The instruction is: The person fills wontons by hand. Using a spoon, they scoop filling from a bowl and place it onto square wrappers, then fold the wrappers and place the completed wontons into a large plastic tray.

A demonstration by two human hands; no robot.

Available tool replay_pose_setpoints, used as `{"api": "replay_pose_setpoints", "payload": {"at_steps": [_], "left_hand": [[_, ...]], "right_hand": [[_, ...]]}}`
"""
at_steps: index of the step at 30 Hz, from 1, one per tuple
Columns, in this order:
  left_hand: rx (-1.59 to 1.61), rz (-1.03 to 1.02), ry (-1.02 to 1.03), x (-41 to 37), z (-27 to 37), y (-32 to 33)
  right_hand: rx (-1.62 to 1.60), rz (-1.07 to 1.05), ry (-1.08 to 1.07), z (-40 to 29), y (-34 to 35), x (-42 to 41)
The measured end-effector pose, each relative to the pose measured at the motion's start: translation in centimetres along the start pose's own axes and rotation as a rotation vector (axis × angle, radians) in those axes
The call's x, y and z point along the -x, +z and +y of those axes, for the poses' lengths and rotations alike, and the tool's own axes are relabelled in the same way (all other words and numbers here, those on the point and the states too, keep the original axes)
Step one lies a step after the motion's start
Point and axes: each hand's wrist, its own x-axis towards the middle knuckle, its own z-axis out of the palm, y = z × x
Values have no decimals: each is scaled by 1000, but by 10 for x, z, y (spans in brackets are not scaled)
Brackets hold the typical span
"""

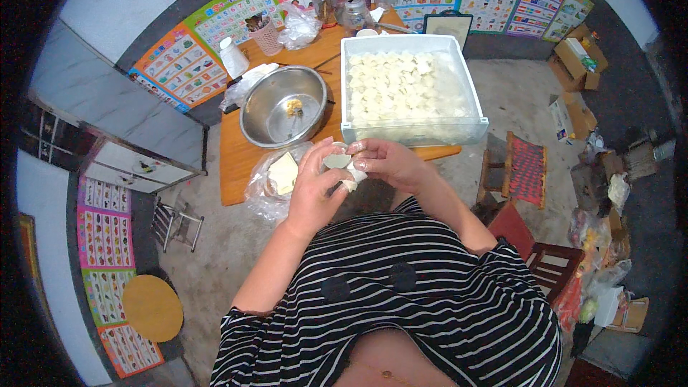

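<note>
My left hand (317, 180) and my right hand (389, 164) meet at the table's front edge, with flour on the fingers. Between them is a small whitish round cup or lid (337, 157), held by my left fingers. A folded piece of white dough (355, 173) is pinched in my right fingers, close to my left thumb. Left of the hands, pale square dough wrappers (283, 173) lie in a clear plastic bag. Behind stands a steel bowl (258, 123) with a little yellow filling and a utensil. A clear-fronted white drawer bin (414, 131) holds rows of folded dumplings.
On the wooden table (234, 183) stand a pink basket of utensils (266, 37), a white bottle (234, 58), plastic bags and glass jars (355, 13). A chair with red-black webbing (527, 169) and a red seat (510, 231) are at the right. A metal-framed stool (180, 226) is left.
</note>
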Motion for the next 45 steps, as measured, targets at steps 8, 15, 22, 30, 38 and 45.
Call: {"api": "replay_pose_setpoints", "payload": {"at_steps": [8,15,22,30,38,45], "left_hand": [[-52,209,-148,12,-18,-33],[93,581,-419,74,-57,-104],[63,655,-588,115,-55,-126],[175,707,-697,150,-46,-120],[192,612,-694,155,-45,-104],[183,588,-744,148,-46,-97]], "right_hand": [[209,479,-223,-22,-52,13],[400,820,-285,-87,-150,23],[1043,1025,-132,-86,-271,-49],[1321,943,48,-64,-300,-123],[1297,1025,60,-49,-306,-132],[1423,1053,-28,-43,-299,-129]]}}
